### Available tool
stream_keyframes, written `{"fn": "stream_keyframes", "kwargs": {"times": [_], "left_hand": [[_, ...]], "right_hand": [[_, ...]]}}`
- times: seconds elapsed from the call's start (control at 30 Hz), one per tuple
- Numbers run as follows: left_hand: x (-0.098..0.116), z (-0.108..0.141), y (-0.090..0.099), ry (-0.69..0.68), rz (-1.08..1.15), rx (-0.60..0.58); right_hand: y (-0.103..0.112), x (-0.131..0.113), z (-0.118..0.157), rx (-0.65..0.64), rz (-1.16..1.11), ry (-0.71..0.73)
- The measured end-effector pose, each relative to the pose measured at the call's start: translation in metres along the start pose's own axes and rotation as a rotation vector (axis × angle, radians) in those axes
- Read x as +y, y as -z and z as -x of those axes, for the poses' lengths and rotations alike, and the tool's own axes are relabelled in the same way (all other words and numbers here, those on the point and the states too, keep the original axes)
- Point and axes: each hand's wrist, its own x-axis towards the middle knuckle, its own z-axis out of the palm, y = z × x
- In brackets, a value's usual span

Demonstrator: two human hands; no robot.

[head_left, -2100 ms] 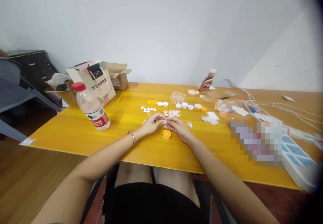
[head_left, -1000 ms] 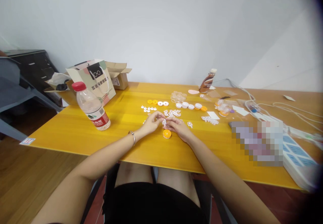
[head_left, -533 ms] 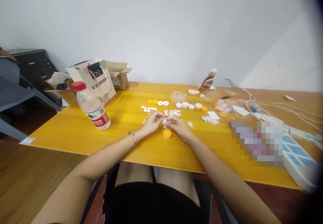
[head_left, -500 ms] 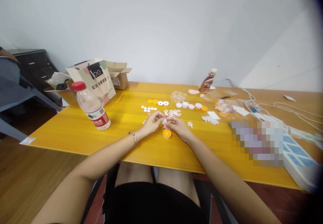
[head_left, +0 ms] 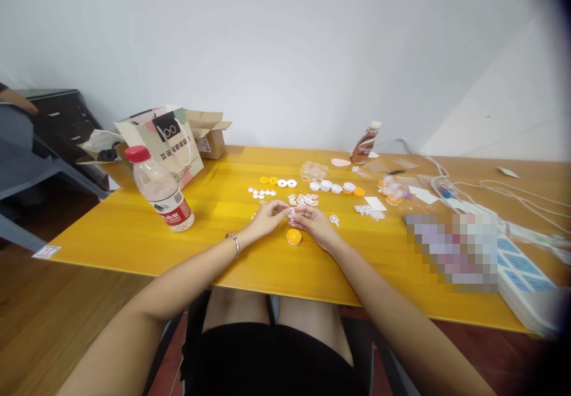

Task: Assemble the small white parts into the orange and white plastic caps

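Observation:
Fingertips of my left hand (head_left: 269,220) and my right hand (head_left: 314,225) come together over the table, both pinching a small white plastic piece with holes (head_left: 291,213). Just below them on the tabletop sits a round orange and white part (head_left: 294,237). Beyond my fingers lies a pile of white cut-out plastic pieces (head_left: 304,200), and to the right a few more like them (head_left: 334,220). Small white pegged discs (head_left: 262,193) stand in rows at the far left of my hands. The fingers hide part of the held piece.
Yellow and white rings (head_left: 277,182), clear round covers (head_left: 314,171) and white and orange caps (head_left: 336,188) line the back. A water bottle (head_left: 163,191) and paper bag (head_left: 165,146) stand left. At right are a brown bottle (head_left: 366,143), power strip (head_left: 524,283) and cables (head_left: 521,188).
The view has shifted slightly. My hands stay together around the small white piece, with only a slight movement of the fingers. The round orange and white part stays below them.

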Motion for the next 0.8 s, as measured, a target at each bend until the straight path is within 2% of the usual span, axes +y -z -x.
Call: {"fn": "stream_keyframes", "kwargs": {"times": [0.27, 0.8], "left_hand": [[0.0, -0.001, 0.0009, -0.021, 0.017, 0.023], [0.0009, -0.0001, 0.0033, -0.073, -0.012, 0.022]], "right_hand": [[-0.0008, -0.0003, 0.0, 0.044, -0.001, -0.016], [0.002, 0.0011, -0.0012, -0.008, -0.016, -0.019]]}}
